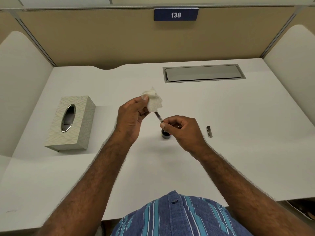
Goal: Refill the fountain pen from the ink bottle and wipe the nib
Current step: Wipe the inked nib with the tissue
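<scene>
Left hand (132, 114) pinches tissue (153, 101) around the nib end, right hand (180, 130) pinches fountain pen (158, 115) (pointing 11 o'clock), presumably to blot ink.

One marking is legible: the number "138", in white italic numerals on a dark blue rectangular plate (176, 14). The plate is mounted at the top edge of the beige rear partition panel (119, 36).
</scene>
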`<move>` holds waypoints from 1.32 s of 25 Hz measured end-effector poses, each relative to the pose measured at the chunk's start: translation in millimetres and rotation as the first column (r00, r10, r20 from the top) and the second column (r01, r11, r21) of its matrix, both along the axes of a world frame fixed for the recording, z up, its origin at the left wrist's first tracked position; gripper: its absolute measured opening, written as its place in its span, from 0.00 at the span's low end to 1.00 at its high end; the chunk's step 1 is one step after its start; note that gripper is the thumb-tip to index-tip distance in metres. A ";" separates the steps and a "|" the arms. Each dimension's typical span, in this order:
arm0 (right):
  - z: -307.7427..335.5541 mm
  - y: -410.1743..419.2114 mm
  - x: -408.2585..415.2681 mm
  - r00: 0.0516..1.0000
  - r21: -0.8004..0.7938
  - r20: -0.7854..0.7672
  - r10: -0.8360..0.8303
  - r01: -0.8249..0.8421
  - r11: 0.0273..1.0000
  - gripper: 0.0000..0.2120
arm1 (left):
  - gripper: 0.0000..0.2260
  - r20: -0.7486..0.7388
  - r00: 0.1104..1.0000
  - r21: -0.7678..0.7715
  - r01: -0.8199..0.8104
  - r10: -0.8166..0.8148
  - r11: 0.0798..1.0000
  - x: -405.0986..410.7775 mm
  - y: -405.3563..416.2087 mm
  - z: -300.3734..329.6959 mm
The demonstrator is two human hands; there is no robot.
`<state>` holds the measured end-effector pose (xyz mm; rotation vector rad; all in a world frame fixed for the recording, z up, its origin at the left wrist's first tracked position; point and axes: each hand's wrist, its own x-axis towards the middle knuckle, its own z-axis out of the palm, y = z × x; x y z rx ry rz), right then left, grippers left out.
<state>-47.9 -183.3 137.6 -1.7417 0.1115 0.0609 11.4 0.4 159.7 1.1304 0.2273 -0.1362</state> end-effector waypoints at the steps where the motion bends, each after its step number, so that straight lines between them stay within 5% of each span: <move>1: -1.6 -1.8 -2.4 1.000 0.012 -0.011 0.000 0.001 1.000 0.03 | 0.09 0.003 1.000 0.016 -0.025 0.025 1.000 4.0 3.9 -1.6; 11: -1.7 -10.0 0.8 0.999 0.068 -0.012 -0.052 0.052 0.996 0.02 | 0.12 0.035 0.994 0.368 -0.112 0.107 0.923 -2.9 3.1 -14.9; 23: -10.1 -7.3 3.6 0.993 0.011 -0.073 -0.091 0.092 0.996 0.03 | 0.09 -0.038 0.999 0.206 -0.015 0.023 0.978 -6.2 -5.9 -1.9; 28: -7.6 -11.8 -3.2 0.994 0.070 -0.077 -0.075 0.080 0.994 0.02 | 0.09 0.017 0.993 0.379 -0.114 0.117 0.918 -7.4 -8.3 -1.1; 33: -4.2 -15.1 -3.3 0.992 0.108 -0.058 -0.115 0.121 0.987 0.03 | 0.12 -0.066 0.996 0.445 0.082 -0.059 0.892 -12.7 -15.0 -17.3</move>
